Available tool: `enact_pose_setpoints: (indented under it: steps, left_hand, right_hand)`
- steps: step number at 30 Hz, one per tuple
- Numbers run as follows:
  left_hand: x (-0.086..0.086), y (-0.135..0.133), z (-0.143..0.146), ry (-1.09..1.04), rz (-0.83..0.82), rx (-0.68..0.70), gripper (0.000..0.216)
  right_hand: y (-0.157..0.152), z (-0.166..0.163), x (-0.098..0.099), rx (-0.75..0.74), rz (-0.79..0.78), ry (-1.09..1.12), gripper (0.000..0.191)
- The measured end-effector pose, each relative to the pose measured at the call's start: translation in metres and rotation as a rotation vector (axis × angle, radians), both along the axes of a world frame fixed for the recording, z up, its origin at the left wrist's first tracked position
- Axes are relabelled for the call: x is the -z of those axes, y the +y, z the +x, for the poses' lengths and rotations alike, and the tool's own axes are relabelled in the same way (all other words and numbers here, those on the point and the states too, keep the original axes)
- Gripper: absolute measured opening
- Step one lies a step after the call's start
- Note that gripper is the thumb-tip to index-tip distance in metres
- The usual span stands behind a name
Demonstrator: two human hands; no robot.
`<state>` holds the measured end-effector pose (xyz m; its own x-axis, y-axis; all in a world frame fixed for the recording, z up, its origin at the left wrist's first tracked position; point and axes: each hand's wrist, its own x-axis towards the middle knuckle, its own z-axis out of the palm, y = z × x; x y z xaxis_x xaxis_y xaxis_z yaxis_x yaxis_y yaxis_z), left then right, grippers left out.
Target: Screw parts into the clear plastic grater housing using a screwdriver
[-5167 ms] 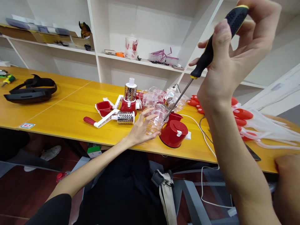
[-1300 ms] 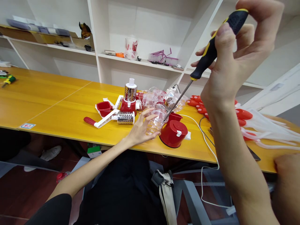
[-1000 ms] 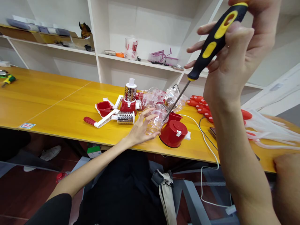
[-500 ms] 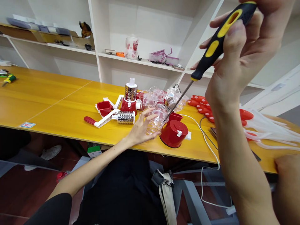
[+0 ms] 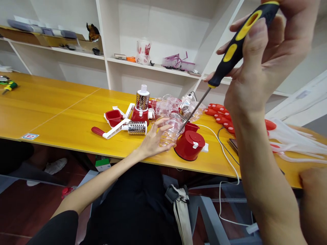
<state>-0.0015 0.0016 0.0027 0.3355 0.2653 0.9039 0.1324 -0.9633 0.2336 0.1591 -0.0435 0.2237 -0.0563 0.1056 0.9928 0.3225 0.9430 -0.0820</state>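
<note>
My right hand (image 5: 270, 58), raised at the upper right, is closed round the black-and-yellow handle of a screwdriver (image 5: 236, 47). Its metal shaft slants down to the left, and the tip meets the right side of a clear plastic part (image 5: 171, 131). Fingers of my left hand (image 5: 155, 139) grip that clear part from the left, just above the table. A red grater base (image 5: 190, 145) lies beside it to the right. To the left are a metal grating drum (image 5: 137, 128) on a white crank arm (image 5: 116, 130) and an upright drum grater (image 5: 142, 105).
Several clear plastic parts (image 5: 165, 106) stand behind my left hand. Red-and-white long-handled items (image 5: 219, 117) pile up at the right, where another person's arm (image 5: 314, 183) rests. A white cable (image 5: 227, 156) hangs over the table edge. Shelves (image 5: 155, 66) line the back.
My right hand has shifted very slightly, its fingers adjusting round the screwdriver handle. My left hand and the clear part stay in place.
</note>
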Motion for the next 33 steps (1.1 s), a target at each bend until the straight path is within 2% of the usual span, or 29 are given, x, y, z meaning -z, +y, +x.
enact_pose_setpoints:
  steps: [4,11,14,20,33]
  left_hand:
    - [0.0000,0.0009,-0.0011,0.011,-0.016,-0.020,0.061]
    - [-0.0013,0.0010,-0.0028,0.027,-0.011,-0.028,0.061]
    - [-0.0016,0.0004,-0.0025,0.026,-0.009,-0.031,0.061]
    - [-0.0025,-0.0005,-0.0026,0.036,-0.018,-0.022,0.061]
    - [-0.0009,0.0013,-0.0018,0.022,-0.004,0.002,0.061]
  right_hand:
    - [-0.0008,-0.0016,0.0005,0.034,-0.021,0.013,0.022]
    - [0.0030,-0.0027,0.0000,-0.079,-0.025,-0.029,0.020]
    - [0.0022,-0.0029,-0.0001,-0.058,0.002,-0.016,0.020]
    - [-0.0046,-0.0032,-0.0013,0.039,-0.050,0.027,0.021]
    - [-0.0055,-0.0050,0.0002,-0.002,-0.056,0.054,0.018]
